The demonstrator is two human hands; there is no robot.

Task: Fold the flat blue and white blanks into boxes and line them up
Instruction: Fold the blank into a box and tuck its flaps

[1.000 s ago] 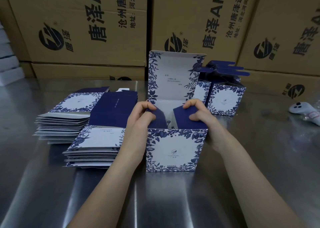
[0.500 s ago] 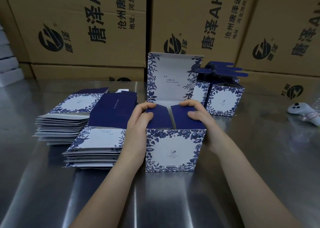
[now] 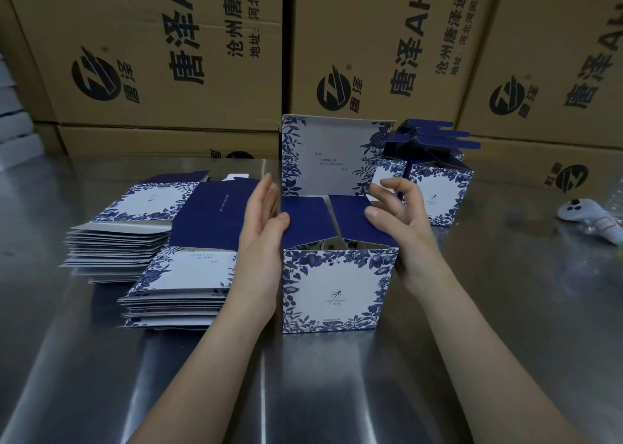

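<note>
The left hand (image 3: 263, 231) lies flat, fingers straight, against the left side of the half-folded box (image 3: 337, 288), its thumb on the left dark-blue flap (image 3: 305, 221). The right hand (image 3: 403, 221) is loosely spread at the right side, thumb resting on the right flap (image 3: 354, 217). The box stands mid-worktop (image 3: 337, 393) with its lid (image 3: 330, 160) upright. Two stacks of flat blanks (image 3: 182, 281) lie to its left and folded boxes (image 3: 441, 190) stand behind on the right. A white controller (image 3: 586, 217) lies far right.

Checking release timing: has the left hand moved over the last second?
Yes. Against the box, which stayed put, the left hand has uncurled, with its fingers off the left flap and swung out leftward, now straight beside it.
</note>
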